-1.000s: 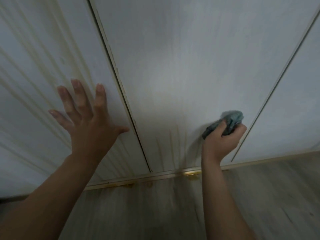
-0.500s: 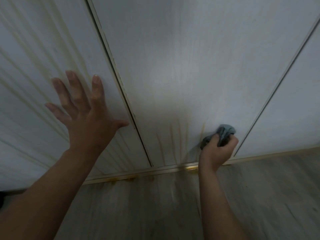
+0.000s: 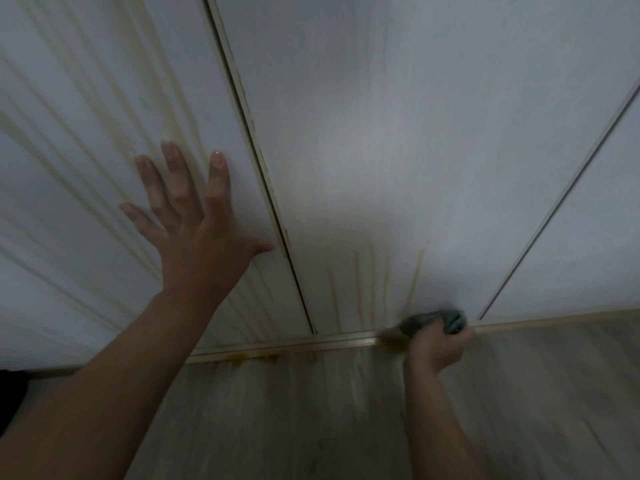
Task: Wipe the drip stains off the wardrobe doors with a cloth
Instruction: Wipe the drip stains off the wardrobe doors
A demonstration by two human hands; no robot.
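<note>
White wardrobe doors fill the view. The left door (image 3: 86,168) carries long yellowish drip streaks, and my left hand (image 3: 194,230) lies flat on it with fingers spread. The middle door (image 3: 381,133) has short brownish drip stains (image 3: 367,285) near its bottom edge. My right hand (image 3: 438,348) grips a bunched grey-blue cloth (image 3: 429,320) and presses it against the very bottom of the middle door, at the metal rail. A right door (image 3: 588,220) stands beyond a thin gap.
A pale metal floor rail (image 3: 311,344) runs under the doors, with brown drips pooled on it left of centre. Grey wood-look floor (image 3: 311,427) lies below. A dark object (image 3: 10,393) shows at the left edge.
My right hand has slid the cloth down the middle door to its bottom edge at the rail. My left hand stays flat on the left door.
</note>
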